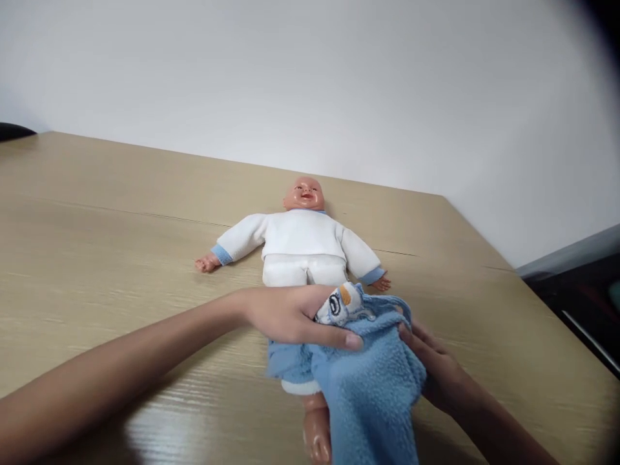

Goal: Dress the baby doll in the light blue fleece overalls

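A baby doll (300,242) in a white top with blue cuffs lies on its back on the wooden table (97,226), head away from me. A light blue fleece garment (368,381) with a small embroidered patch covers its legs; one bare foot sticks out near me. My left hand (290,316) lies across the doll's hips, fingers and thumb closed on the top edge of the blue garment. My right hand (436,368) grips the same garment from the right side, its fingers partly hidden in the fleece.
A plain white wall rises behind the table. The table's right edge runs diagonally at the right, with a dark floor or furniture (581,303) beyond it. A dark object (12,131) shows at the far left edge.
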Available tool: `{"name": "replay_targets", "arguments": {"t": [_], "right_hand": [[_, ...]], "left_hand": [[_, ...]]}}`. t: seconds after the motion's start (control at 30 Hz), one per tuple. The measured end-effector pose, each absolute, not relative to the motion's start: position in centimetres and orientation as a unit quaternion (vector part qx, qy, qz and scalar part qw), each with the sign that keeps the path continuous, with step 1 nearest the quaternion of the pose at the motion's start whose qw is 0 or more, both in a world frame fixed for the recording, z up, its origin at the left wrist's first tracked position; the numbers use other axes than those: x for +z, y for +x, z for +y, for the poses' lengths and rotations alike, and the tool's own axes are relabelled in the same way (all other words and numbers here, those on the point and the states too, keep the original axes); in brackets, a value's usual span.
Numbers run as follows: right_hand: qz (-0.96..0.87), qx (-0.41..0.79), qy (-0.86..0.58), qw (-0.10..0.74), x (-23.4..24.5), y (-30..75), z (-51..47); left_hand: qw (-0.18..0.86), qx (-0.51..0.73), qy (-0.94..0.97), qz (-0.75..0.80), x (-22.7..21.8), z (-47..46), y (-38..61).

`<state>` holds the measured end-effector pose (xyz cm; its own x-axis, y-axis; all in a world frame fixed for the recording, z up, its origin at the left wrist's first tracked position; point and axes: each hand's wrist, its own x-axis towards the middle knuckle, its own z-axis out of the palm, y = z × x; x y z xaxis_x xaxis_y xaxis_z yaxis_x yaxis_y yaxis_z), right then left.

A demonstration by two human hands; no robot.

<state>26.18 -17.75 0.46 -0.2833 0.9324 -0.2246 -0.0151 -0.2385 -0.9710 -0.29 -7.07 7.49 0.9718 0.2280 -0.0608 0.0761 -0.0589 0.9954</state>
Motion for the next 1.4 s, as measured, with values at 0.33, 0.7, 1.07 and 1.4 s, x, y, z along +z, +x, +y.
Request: {"name": "replay_targets", "arguments": {"t": [0.33, 0.7, 1.07, 1.4], "right_hand": [[-0.579, 0.699, -0.354, 0.224, 3.8, 25.9, -17.7], [-0.475, 0.717, -0.395, 0.322, 1.6, 25.4, -17.9], [-0.602, 0.704, -0.322, 0.197, 4.3, 26.4, -17.0], [-0.500, 0.717, -0.337, 0.350, 1.4, 25.4, -17.6]], "left_hand": [[0.693, 0.037, 0.717, 0.068, 6.7, -7.8, 0.5], [0.706, 0.007, 0.708, -0.005, 6.1, -6.8, -0.3], [0.695, 0.015, 0.719, 0.012, 6.3, -7.5, -0.1], [0.746, -0.071, 0.660, 0.056, 5.6, -7.0, -0.2]]}}
